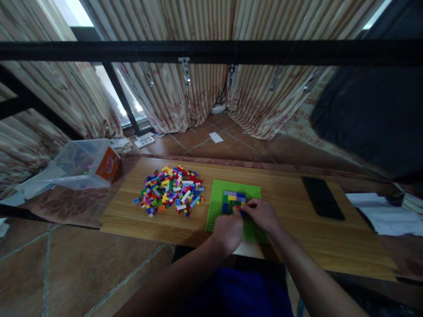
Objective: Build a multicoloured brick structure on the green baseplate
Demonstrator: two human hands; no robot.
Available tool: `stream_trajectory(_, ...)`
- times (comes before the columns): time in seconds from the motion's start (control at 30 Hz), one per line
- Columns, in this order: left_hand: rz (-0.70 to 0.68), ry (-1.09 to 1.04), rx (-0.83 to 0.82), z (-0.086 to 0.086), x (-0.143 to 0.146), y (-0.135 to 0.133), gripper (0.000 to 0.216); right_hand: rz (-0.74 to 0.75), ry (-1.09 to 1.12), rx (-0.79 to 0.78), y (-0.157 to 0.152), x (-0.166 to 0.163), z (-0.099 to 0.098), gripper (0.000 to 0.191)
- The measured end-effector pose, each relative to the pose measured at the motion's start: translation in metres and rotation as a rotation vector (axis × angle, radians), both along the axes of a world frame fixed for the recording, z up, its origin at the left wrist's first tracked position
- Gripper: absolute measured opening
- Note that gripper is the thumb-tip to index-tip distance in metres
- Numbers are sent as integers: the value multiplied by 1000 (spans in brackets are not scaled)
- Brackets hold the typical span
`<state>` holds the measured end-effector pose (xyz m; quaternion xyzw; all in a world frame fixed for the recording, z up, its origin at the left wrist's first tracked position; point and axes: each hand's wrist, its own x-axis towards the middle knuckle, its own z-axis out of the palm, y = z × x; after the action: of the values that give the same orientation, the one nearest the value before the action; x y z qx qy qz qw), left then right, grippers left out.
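Note:
A green studded baseplate (216, 198) lies on the wooden table, with a small structure of toy bricks (228, 193) in blue, purple, yellow and green built up on it. My left hand (229, 230) is closed over the plate's near side, its index finger against the structure's near edge. From the right, my right hand (263, 214) pinches at the same edge, thumb and forefinger together. A small red toy brick (237, 207) shows between the fingertips of both hands. Fingers partly cover it and the bricks around it.
A heap of loose multicoloured bricks (172, 189) is left of the baseplate. A black phone (322, 198) lies at the table's (284, 193) right. Beyond the left end stands a clear plastic bin (76, 165) with an orange label; papers (385, 213) lie beyond the right end. A black bar (205, 52) crosses above.

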<state>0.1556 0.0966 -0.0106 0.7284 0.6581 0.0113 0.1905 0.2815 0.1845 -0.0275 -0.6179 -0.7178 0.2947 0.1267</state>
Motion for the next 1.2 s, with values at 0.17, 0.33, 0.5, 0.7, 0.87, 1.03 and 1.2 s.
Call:
stream_trajectory(0.17, 19, -10, 97, -1, -6, -6, 49, 42, 22, 9, 1, 3, 1, 18)
stream_trajectory(0.33, 32, -3, 117, -4, -5, -8, 51, 43, 15, 23, 1, 2, -2, 15)
stream_trajectory(0.5, 31, -3, 104, -4, -5, -7, 52, 35, 11, 28, 3, 1, -3, 12)
stream_trajectory(0.7, -17, 20, 71, -3, -3, -5, 52, 23, 23, 37, 2, 0, -7, 10)
stream_trajectory(0.87, 0, 25, 93, -1, -5, -8, 52, 57, 67, 79, 2, 3, -8, 13)
stream_trajectory(1.03, 27, -35, 121, 1, -19, -34, 50, 81, 126, 133, -7, 13, -10, 23)
stream_trajectory(1.2, 162, -157, 115, 3, -47, -71, 46, 178, 111, 329, -25, 10, -12, 50)
